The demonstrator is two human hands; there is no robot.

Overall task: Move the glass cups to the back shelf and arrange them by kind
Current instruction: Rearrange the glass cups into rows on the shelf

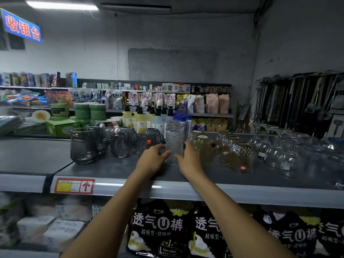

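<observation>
Well, the grey shelf (115, 170) runs across the middle of the frame, packed with glass. Dark mugs (82, 144) stand left of centre and yellowish cups (202, 147) right of centre. Between them, at the very centre, is the tall stack of clear cups (174, 140). The left hand (153, 159) and right hand (189, 161) wrap round its bottom. I think the top cups could slide off if it leans, or it could bump the cups beside it.

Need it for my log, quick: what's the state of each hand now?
Left hand: grips the textured glass.
Right hand: grips the same glass, opposite side.
</observation>
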